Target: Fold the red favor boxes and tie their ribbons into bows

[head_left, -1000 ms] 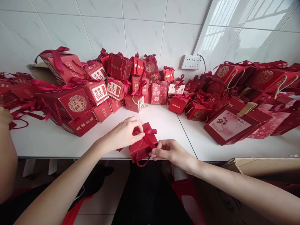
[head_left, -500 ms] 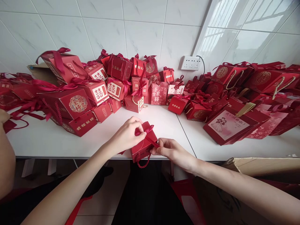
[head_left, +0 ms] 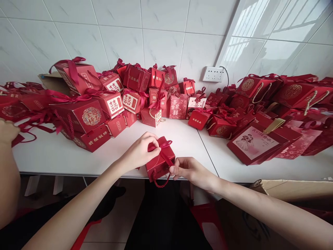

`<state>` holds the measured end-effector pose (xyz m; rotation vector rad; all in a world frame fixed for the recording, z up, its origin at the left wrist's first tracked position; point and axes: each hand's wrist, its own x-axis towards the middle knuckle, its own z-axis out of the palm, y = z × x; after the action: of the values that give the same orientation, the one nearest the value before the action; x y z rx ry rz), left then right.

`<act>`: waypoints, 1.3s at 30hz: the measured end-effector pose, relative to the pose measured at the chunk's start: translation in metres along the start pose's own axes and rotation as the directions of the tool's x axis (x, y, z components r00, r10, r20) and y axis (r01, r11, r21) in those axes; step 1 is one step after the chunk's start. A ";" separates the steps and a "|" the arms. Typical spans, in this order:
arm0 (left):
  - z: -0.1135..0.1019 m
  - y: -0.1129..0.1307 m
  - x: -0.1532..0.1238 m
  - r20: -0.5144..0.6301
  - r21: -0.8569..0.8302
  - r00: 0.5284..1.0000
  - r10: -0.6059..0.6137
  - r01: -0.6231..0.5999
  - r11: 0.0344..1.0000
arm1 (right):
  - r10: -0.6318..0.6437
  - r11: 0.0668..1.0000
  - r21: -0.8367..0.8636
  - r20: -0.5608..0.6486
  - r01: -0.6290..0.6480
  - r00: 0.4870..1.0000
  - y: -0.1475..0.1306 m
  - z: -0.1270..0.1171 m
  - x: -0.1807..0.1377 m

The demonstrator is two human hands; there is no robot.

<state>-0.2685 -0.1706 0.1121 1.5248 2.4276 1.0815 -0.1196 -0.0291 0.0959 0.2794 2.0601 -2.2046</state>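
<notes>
We have the red box [head_left: 156, 162] at the near edge of the white table [head_left: 85, 163], its lower front end just past that edge and its cord handle [head_left: 160, 185] hanging over it. A strip of white tabletop runs between it and the stacked gift boxes behind, widening on both sides; to the right a dark seam [head_left: 205, 144] crosses toward the near edge. At far left, another person's hand [head_left: 7, 131] is near the piled boxes, well apart from ours. Our left hand [head_left: 147, 149] has thumb and forefinger pinched together on the ribbon [head_left: 168, 158] at its bow, atop the box; our right hand [head_left: 188, 171] has its fingertips together on the ribbon's tail, at the box's right front corner. Around us we read 金榜题名 on the large medallion box [head_left: 91, 116], 前程似锦 on the box below it [head_left: 97, 139], 安居乐业 on a small red box [head_left: 199, 119], 吾家有囍 on a patterned bag [head_left: 178, 107] and 我们结婚啦 on the big bag [head_left: 256, 143] at right. Compared with half a second ago, our right fingertips are lower against the box, the tail lies flatter, and the cord handle's loop spreads wider, reaching beside those fingertips.
</notes>
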 end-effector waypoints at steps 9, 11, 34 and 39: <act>0.005 -0.001 0.002 -0.043 -0.037 0.998 -0.049 0.048 0.998 | -0.006 0.997 0.073 -0.040 0.009 0.999 -0.004 0.005 0.000; 0.005 -0.001 0.002 -0.037 -0.046 0.998 -0.051 0.049 0.998 | -0.016 0.997 0.071 -0.035 0.018 0.999 -0.003 0.004 0.002; 0.008 -0.031 0.001 0.090 -0.499 0.996 0.005 0.041 0.866 | -0.655 -0.522 -0.788 0.615 0.325 0.438 -0.003 0.044 0.027; 0.013 -0.026 0.008 0.134 -0.520 0.990 0.035 0.040 0.853 | -0.645 -0.470 -0.749 0.652 0.466 0.398 -0.009 0.027 0.016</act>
<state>-0.2863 -0.1640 0.0890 1.3506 1.8248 1.4290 -0.1391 -0.0547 0.1032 -1.2803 3.6355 0.2270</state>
